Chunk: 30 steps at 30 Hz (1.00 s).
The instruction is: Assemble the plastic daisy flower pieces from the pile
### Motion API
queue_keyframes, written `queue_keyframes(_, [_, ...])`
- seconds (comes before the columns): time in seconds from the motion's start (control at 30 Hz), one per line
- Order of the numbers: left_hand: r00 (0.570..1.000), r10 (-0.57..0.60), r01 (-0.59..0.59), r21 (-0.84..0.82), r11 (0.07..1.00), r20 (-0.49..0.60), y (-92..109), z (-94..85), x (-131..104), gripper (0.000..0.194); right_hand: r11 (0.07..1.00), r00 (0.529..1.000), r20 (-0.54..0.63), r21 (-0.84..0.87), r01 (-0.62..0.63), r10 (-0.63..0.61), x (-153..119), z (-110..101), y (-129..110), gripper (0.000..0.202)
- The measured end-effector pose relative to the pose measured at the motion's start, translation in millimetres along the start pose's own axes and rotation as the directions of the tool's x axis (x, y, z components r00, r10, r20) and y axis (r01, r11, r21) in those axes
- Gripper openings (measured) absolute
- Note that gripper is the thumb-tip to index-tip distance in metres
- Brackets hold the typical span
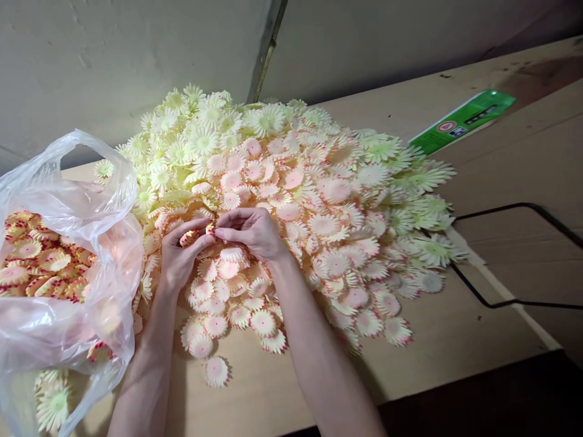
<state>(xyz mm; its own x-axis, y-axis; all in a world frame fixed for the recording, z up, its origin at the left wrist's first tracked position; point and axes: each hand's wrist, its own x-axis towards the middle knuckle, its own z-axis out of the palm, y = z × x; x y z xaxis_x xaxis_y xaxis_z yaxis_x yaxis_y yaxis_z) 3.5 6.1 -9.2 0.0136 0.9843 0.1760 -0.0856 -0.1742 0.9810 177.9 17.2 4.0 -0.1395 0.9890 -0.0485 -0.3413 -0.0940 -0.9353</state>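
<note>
Both hands meet over a broad heap of artificial flower petal discs [325, 224], pale pink with frilled red-tipped edges. My left hand [184, 246] is closed around small curled flower pieces [188, 238], yellow with red tips. Thumb and forefinger of my right hand [250, 230] pinch at the same spot, touching a small red-and-yellow flower piece [210, 228] between the two hands. Fingers partly cover this piece, so its exact shape is unclear. Loose pink discs [216, 371] lie on the table below the hands.
At left, a clear plastic bag [113, 243] holds many red-edged flower pieces [50, 258]. Pale green petal discs [204, 139] rise against the wall behind. On the right of the wooden table [437, 346] are a green packet [464, 121] and a black wire frame [501, 212].
</note>
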Motion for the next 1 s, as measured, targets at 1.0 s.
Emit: queue_keyframes(1.0, [0.995, 0.075, -0.083, 0.124, 0.989, 0.067, 13.7, 1.9, -3.5, 0.036, 0.998, 0.999, 0.041, 0.050, -0.028, 0.026, -0.2, 3.5, -2.7, 0.037])
